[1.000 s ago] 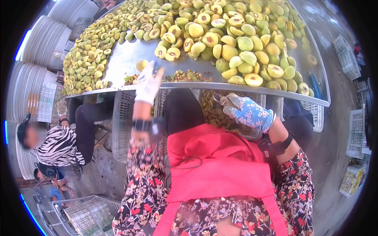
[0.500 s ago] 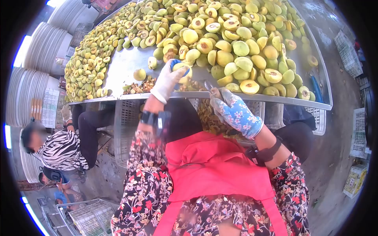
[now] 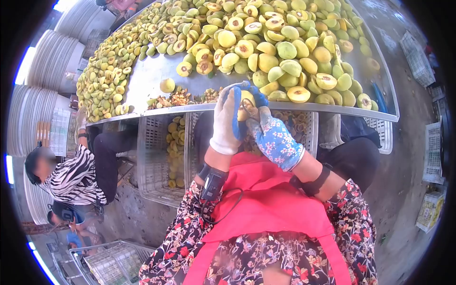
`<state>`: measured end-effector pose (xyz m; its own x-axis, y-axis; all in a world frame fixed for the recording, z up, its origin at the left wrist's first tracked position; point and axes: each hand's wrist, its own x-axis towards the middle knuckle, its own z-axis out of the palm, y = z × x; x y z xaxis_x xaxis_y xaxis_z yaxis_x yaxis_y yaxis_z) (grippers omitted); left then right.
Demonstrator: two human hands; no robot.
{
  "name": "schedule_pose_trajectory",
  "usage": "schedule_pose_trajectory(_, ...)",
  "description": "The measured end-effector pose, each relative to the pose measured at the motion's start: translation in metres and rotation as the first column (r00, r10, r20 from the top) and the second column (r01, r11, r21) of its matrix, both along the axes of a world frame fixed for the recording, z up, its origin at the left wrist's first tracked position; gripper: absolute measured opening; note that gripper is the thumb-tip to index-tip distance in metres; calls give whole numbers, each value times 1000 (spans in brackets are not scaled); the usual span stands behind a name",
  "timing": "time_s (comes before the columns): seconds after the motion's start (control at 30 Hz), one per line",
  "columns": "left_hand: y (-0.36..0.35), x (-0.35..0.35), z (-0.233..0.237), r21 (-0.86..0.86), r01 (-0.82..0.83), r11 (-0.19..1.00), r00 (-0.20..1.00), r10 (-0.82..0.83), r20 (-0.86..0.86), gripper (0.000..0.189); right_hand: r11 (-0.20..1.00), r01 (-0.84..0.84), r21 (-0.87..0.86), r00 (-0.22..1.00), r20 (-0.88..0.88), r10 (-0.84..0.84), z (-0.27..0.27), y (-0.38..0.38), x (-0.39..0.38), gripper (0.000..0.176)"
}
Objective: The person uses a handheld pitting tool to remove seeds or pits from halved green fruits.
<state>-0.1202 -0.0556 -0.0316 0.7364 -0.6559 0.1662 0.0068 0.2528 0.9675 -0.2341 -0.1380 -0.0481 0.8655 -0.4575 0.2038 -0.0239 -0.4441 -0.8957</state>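
Observation:
My left hand [image 3: 229,118], in a white glove with blue fingers, is wrapped round a halved yellow-green fruit [image 3: 245,103] just in front of the metal table's edge [image 3: 190,108]. Close against that fruit is my right hand [image 3: 275,135], in a blue flowered glove, its fingers curled round a small metal tool [image 3: 250,107] that touches the cut face. Most of the tool is hidden. Beyond my hands lie many fruit halves [image 3: 285,50] in a heap. Small brown scraps [image 3: 180,96] lie near the table's edge.
Under the table stand crates [image 3: 156,156], one holding fruit halves [image 3: 175,147]. At the left sits a person in a zebra-striped top [image 3: 76,175], near stacked round trays [image 3: 33,111]. A blue object [image 3: 380,99] rests at the table's right corner. More crates [image 3: 418,59] stand far right.
My left hand has moved right and down from the table with a fruit half. My right hand has shifted slightly left, and both now meet at the fruit.

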Motion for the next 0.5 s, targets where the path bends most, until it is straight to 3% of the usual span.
schedule_pose_trajectory(0.07,-1,-11,11,-189,46,981,922,-114,-369,38,986,-34,162,999,-37,40,13,2,-5,27)
schedule_pose_trajectory(0.1,-2,-13,10,-162,24,986,943,-76,-325,38,969,-48,241,997,-52,62,19,2,-7,26)
schedule_pose_trajectory(0.2,-4,-16,2,-109,-22,994,982,1,-186,36,972,-71,225,997,36,65,7,5,-5,22)
schedule_pose_trajectory(0.23,-5,-14,-4,-104,-21,994,990,6,-140,36,854,-122,506,989,-8,146,12,3,-8,21)
schedule_pose_trajectory(0.3,-5,-12,-5,-141,18,990,990,-38,-135,36,396,-128,910,946,-9,325,32,-5,-16,20)
schedule_pose_trajectory(0.4,-5,-14,1,-248,108,963,962,-164,-216,37,229,-65,971,943,-15,334,53,-9,-23,18)
schedule_pose_trajectory(0.5,-7,-16,0,-282,158,946,950,-224,-217,39,-32,-131,991,887,131,442,40,-19,-26,29)
